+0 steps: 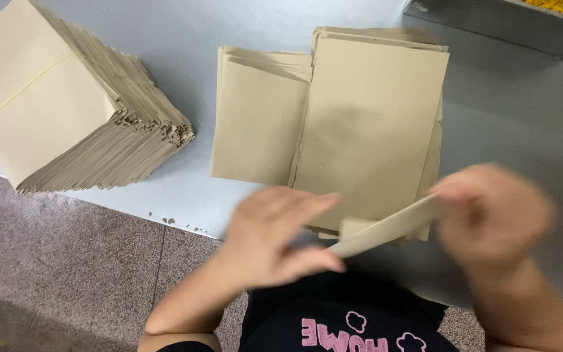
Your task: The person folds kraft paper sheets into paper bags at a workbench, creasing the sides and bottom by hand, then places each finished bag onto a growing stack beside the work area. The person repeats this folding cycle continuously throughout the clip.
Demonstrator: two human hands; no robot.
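**Keep the envelope level between both hands**

You grip one brown paper envelope point(386, 229) at 6 o'clock, just above the worktop point(503, 111) edge: left hand point(275, 238) pinching its near end, right hand point(490, 212) its far end. Hold it taut, edges square. The two overlapping envelope piles point(333, 117) lie at 12 o'clock, the fanned stack point(66, 111) at 10.

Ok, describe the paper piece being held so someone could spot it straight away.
Start at the grey table and find the stack of tan paper bags at its near edge. Just in front of it, the left hand and right hand hold one tan paper bag: lifted, edge-on, unlike the flat stacks.
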